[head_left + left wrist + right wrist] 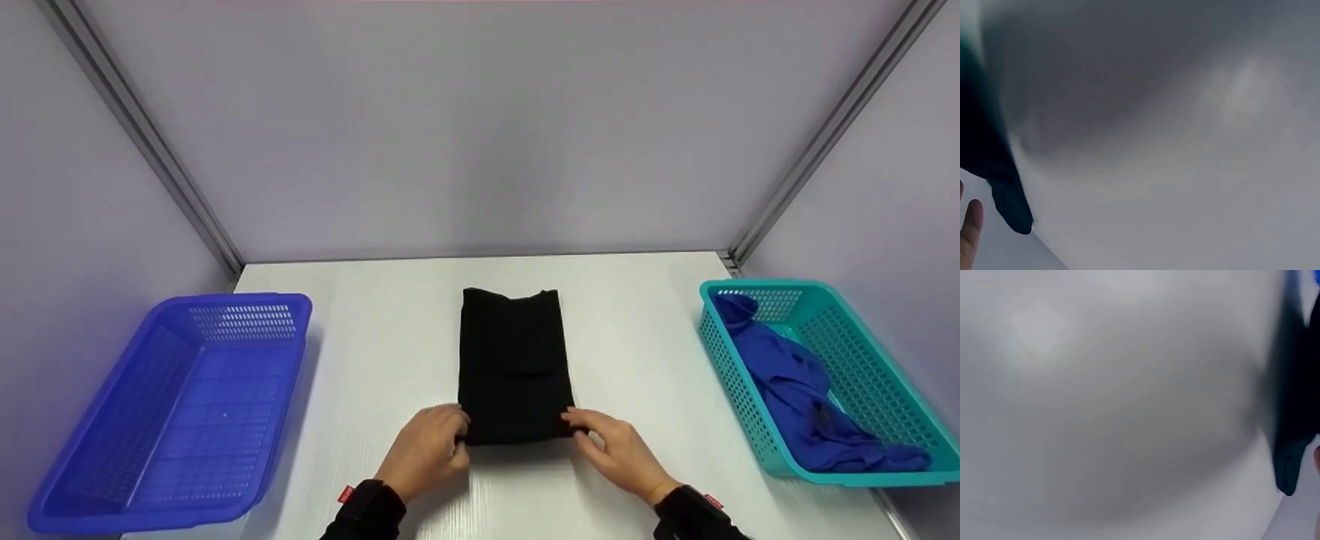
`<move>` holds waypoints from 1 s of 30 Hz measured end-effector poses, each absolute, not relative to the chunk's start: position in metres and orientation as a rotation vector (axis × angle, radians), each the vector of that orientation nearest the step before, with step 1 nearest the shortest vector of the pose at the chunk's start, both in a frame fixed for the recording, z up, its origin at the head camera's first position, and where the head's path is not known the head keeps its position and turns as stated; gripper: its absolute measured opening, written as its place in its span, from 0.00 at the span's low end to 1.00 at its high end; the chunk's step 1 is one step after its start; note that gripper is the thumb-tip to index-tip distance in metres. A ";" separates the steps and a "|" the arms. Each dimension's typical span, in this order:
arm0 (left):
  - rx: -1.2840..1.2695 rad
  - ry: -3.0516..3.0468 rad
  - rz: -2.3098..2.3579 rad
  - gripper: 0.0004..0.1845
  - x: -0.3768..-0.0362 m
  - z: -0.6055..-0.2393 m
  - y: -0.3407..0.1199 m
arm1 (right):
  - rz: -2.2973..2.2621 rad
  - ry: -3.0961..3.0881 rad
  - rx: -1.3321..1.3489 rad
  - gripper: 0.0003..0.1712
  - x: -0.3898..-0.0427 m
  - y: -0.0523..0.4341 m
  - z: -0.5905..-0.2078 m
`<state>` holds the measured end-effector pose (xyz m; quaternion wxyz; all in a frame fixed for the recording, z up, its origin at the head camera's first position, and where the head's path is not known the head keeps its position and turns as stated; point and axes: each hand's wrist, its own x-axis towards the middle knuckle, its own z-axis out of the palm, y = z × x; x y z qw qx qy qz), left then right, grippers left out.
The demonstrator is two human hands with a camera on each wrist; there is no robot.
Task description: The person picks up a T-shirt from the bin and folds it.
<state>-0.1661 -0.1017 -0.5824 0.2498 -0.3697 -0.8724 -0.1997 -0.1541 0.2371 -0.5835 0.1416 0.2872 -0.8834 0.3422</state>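
A black folded garment point(514, 352) lies on the white table in the head view, its far edge dipping in the middle and a short crease across it. My left hand point(431, 446) pinches its near left corner between thumb and fingers. At the near right corner, my right hand point(619, 454) pinches the cloth the same way. A shadow shows under the near edge. In the left wrist view, dark cloth point(985, 129) and a fingertip appear at the left. Dark cloth point(1294, 405) hangs along the right side of the right wrist view.
A blue plastic basket point(281, 420) with nothing in it stands at the left. At the right is a teal basket point(731, 375) holding a crumpled blue garment point(795, 382). The white table point(375, 337) meets pale panels at its back and sides.
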 end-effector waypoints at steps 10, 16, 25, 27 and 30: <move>-0.830 -2.460 -1.252 0.12 -0.161 -0.536 -0.099 | 1.573 -2.526 0.627 0.06 -0.156 0.232 -0.537; -0.698 -2.482 -1.606 0.11 -0.164 -0.530 -0.096 | 1.946 -2.596 0.407 0.12 -0.158 0.230 -0.530; -0.297 -2.612 -1.548 0.04 -0.198 -0.545 -0.086 | 1.904 -2.663 -0.095 0.14 -0.191 0.211 -0.543; -0.279 -2.621 -1.474 0.03 -0.206 -0.550 -0.082 | 1.789 -2.696 -0.148 0.12 -0.201 0.209 -0.547; -0.250 -2.654 -1.401 0.03 -0.216 -0.558 -0.075 | 1.637 -2.757 -0.178 0.10 -0.214 0.208 -0.556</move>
